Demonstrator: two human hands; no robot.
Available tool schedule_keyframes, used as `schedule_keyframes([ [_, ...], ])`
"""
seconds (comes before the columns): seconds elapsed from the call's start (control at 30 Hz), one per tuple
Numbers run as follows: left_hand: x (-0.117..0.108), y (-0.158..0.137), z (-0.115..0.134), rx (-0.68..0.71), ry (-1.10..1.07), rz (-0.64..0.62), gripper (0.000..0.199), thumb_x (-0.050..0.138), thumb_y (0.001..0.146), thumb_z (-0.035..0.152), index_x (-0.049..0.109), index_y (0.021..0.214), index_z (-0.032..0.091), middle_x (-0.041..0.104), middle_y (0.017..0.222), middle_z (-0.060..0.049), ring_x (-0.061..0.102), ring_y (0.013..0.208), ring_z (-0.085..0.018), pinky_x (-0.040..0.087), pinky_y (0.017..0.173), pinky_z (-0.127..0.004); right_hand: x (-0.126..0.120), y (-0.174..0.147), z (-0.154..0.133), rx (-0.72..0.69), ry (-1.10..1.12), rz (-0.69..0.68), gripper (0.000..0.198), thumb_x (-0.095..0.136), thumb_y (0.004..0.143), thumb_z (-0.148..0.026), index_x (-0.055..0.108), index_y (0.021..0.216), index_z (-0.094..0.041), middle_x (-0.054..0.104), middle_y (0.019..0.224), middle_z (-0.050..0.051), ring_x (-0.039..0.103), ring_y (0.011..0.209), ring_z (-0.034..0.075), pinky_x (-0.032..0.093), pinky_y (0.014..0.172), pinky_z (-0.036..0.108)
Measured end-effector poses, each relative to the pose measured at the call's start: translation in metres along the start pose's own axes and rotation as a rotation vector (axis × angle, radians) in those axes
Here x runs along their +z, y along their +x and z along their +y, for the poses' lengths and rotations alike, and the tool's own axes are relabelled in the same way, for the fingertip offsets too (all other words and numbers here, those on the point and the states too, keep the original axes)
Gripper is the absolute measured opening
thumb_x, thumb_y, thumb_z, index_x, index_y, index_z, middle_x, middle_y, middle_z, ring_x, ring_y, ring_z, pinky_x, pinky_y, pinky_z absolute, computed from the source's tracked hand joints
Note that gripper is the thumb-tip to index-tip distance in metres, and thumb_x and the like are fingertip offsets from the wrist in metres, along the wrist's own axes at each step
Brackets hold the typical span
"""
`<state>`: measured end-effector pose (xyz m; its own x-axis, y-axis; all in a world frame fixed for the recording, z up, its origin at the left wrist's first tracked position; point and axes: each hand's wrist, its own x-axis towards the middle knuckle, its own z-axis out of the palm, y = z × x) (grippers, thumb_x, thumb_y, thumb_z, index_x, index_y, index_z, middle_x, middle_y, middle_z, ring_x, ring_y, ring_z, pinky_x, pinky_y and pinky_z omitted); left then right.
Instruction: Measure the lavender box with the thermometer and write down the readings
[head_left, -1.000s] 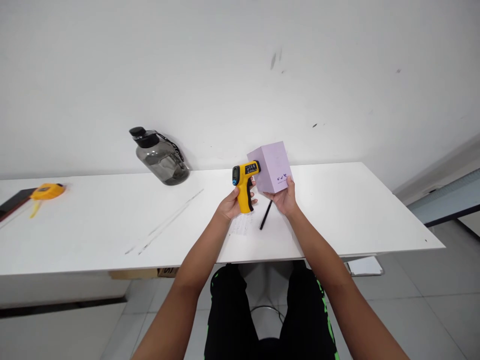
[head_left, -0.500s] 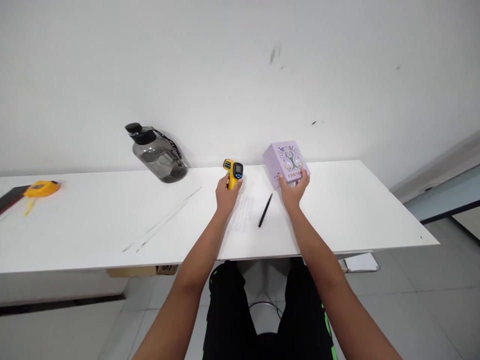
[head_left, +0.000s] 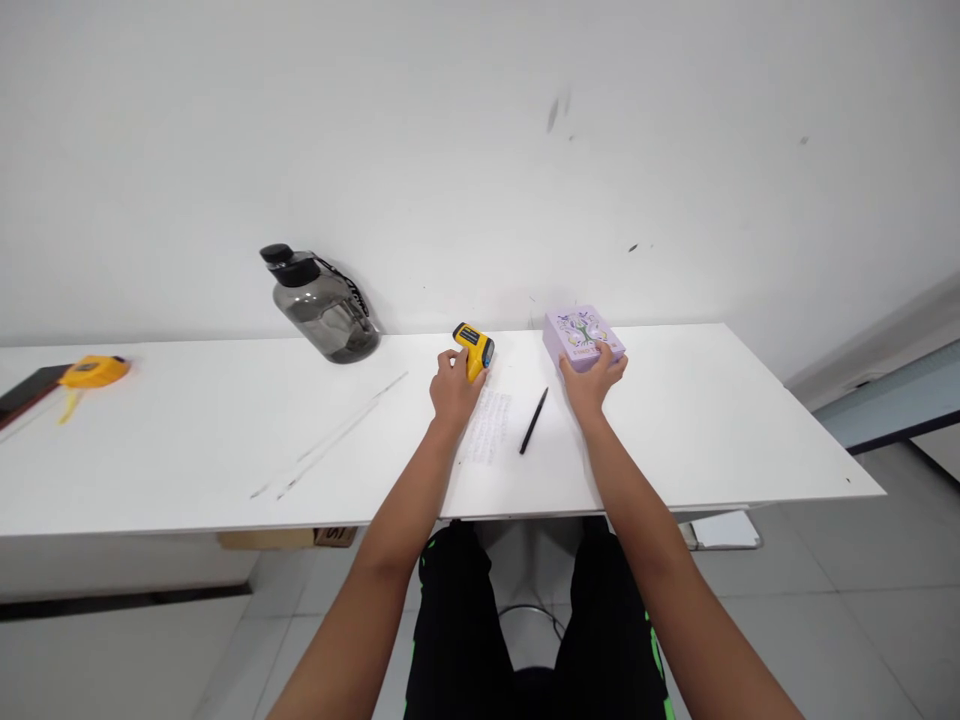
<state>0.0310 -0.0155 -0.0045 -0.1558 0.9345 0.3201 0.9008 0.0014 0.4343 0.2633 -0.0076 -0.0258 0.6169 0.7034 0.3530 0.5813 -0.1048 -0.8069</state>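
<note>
My left hand (head_left: 455,388) is closed on a yellow and black infrared thermometer (head_left: 474,350), tilted to the right near the wall side of the table. My right hand (head_left: 592,381) grips the near side of a lilac box (head_left: 581,335) with a printed plant design on its top. Between my forearms lies a sheet of white paper (head_left: 517,487) with handwriting on it. A black pen (head_left: 534,421) rests slantwise on that sheet.
On the white table (head_left: 180,450), a grey see-through bottle (head_left: 326,312) stands by the wall. Farther left lie a yellow tape measure (head_left: 95,372) and a dark flat object (head_left: 30,392). The table's right edge drops off beyond the box.
The lilac box has gone from tilted up to lying flatter, a little farther right. My left hand has turned the thermometer, so its screen faces more to the right.
</note>
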Motion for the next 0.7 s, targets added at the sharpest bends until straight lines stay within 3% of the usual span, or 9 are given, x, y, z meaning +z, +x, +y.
schedule_keyframes([
  [0.33,0.008,0.004,-0.004,-0.059,0.026,-0.087,0.056,0.065,0.087,0.048,0.055,0.138,0.027,0.050,0.137,-0.013,0.067,0.095,-0.028,0.052,0.083,-0.041,0.003,-0.002,0.003,-0.007,-0.066,-0.046,0.086,0.070,0.076,-0.045,0.033,0.149,-0.019,-0.001,0.164,0.027,-0.001,0.152,0.047,0.016,0.111,0.075],
  [0.5,0.007,0.004,-0.003,-0.073,0.043,-0.115,0.055,0.065,0.087,0.048,0.056,0.137,0.028,0.049,0.137,-0.013,0.066,0.102,-0.029,0.052,0.085,-0.041,-0.002,-0.008,-0.006,-0.125,-0.117,-0.038,0.081,0.064,0.080,-0.042,0.034,0.151,-0.016,0.001,0.165,0.024,-0.006,0.153,0.044,0.014,0.112,0.075],
  [0.6,0.006,0.005,-0.003,-0.049,0.082,-0.117,0.049,0.064,0.088,0.046,0.057,0.134,0.029,0.052,0.135,-0.013,0.065,0.105,-0.029,0.052,0.085,-0.042,-0.008,-0.013,-0.012,-0.294,-0.142,-0.055,0.067,0.058,0.085,-0.041,0.044,0.145,-0.017,0.023,0.161,0.022,0.007,0.153,0.042,0.014,0.113,0.072],
  [0.7,0.005,0.005,-0.002,-0.036,0.109,-0.130,0.047,0.061,0.091,0.043,0.057,0.134,0.025,0.054,0.134,-0.016,0.063,0.107,-0.032,0.052,0.087,-0.044,-0.017,-0.017,-0.014,-0.450,-0.165,-0.242,0.041,0.046,0.094,-0.037,0.064,0.125,-0.018,0.062,0.126,0.019,0.045,0.134,0.037,0.026,0.113,0.061],
])
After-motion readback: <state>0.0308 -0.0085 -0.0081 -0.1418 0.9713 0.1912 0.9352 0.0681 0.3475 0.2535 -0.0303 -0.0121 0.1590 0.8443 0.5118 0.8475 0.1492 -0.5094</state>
